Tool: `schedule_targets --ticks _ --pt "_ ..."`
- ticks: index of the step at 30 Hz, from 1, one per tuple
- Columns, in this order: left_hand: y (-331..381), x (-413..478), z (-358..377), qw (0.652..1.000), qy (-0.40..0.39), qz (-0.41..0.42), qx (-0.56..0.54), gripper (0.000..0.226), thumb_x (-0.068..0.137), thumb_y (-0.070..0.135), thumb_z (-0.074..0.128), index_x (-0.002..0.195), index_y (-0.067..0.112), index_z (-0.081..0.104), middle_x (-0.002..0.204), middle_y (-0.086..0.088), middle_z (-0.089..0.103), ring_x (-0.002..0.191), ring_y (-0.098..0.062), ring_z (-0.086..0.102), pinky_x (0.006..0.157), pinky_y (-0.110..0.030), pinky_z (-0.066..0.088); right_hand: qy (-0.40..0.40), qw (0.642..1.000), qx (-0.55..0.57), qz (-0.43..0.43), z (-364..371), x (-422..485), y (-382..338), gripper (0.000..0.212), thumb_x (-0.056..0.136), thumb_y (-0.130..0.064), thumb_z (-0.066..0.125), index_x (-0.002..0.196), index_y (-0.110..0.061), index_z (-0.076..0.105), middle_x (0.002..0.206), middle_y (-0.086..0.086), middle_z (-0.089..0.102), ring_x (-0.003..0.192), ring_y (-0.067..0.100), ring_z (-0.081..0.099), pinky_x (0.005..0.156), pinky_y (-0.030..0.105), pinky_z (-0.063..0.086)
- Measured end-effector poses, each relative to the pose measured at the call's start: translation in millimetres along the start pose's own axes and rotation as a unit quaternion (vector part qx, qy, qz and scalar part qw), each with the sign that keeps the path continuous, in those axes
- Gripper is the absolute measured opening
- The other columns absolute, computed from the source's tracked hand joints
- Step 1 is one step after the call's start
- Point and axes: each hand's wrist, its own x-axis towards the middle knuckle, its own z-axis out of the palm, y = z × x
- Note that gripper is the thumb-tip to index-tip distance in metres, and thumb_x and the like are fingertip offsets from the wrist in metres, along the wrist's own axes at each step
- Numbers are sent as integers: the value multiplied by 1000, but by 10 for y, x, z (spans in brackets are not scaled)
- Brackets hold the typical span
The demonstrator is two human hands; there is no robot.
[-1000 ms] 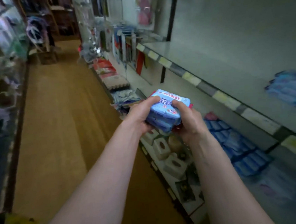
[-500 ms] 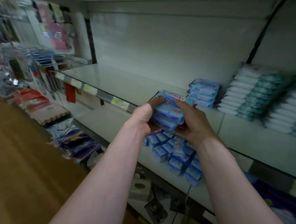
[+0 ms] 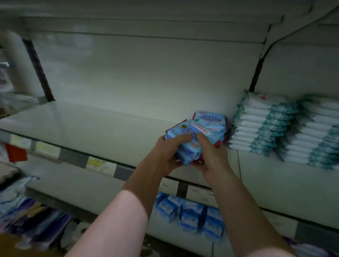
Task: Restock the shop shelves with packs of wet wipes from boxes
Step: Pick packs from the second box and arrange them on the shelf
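Two hands hold a small stack of blue wet-wipe packs (image 3: 193, 141) at the shelf (image 3: 86, 123).
The left hand (image 3: 166, 155) and right hand (image 3: 212, 155) each grip the stack's near end, thumbs on top. It sits just in front of the shelved blue packs (image 3: 211, 117), with white-and-teal packs (image 3: 262, 123) to the right.

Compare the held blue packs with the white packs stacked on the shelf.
Colour: blue packs are blue with red edges; white packs are white with teal ends. State: blue packs are gripped by left hand and right hand; white packs lie stacked on the shelf. Both are soft, flat packs.
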Motion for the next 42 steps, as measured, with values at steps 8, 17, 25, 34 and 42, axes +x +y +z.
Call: schedule_targets --ticks 8,17,25,34,42 --pt "298 403 -201 993 -77 -85 5 26 85 21 54 103 8 66 99 -14 71 80 -27 66 72 -32 55 -1 994 -107 1 116 299 -107 5 86 -26 67 86 -23 63 83 -4 70 76 11 64 70 27 50" --pt "559 610 -268 965 -205 -111 120 32 74 31 55 99 14 66 93 -9 71 75 -24 65 71 -29 50 -55 970 -236 33 122 476 -421 30 85 -43 63 102 -19 70 93 0 75 93 20 68 92 36 50" --pt "506 551 -223 969 -211 -38 -123 60 75 52 58 117 8 63 111 -14 68 92 -25 67 77 -36 56 9 994 -113 -5 175 550 -463 14 85 -32 63 86 -18 66 74 1 67 68 15 62 61 26 54" --pt "517 523 -117 979 -188 49 -64 47 88 30 57 130 9 56 118 -16 67 105 -32 66 82 -40 58 -33 990 -138 -1 212 486 -423 20 84 -34 68 95 -18 70 95 5 73 82 17 69 68 29 58" --pt "651 677 43 992 -118 0 43 40 91 41 58 117 11 65 107 -14 72 95 -30 70 79 -41 59 -17 986 -161 -45 157 525 -609 11 89 -30 65 94 -20 67 94 3 72 81 17 69 65 28 58"
